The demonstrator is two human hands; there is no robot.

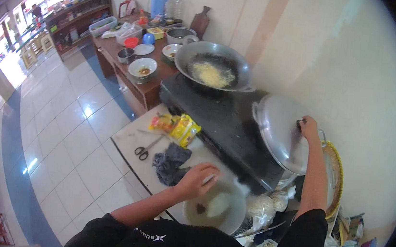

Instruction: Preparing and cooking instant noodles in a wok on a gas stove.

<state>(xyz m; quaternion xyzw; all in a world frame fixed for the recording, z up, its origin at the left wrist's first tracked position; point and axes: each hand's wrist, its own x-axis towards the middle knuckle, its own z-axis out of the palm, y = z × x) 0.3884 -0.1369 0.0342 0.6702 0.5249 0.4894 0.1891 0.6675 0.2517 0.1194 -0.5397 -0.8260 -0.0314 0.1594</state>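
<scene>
My right hand (309,128) grips the dark knob of a large domed metal lid (280,132). This lid covers a vessel at the right end of the black stove (217,114). Over the rim of a whitish bucket (236,210) is my left hand (199,181), its fingers curled. Something pale shows at those fingers; I cannot tell whether it is held. Cloudy liquid and a pale shape are in the bucket. At the stove's far end sits a wok (240,63) with yellowish noodle-like food (212,75) in it.
Beside the bucket lie a dark grey cloth (168,163), scissors (144,150) and yellow food packets (184,129). Plastic bags of pale food (261,209) crowd the right. Beyond stands a wooden table (134,77) with bowls (143,68) and a blue flask (158,3).
</scene>
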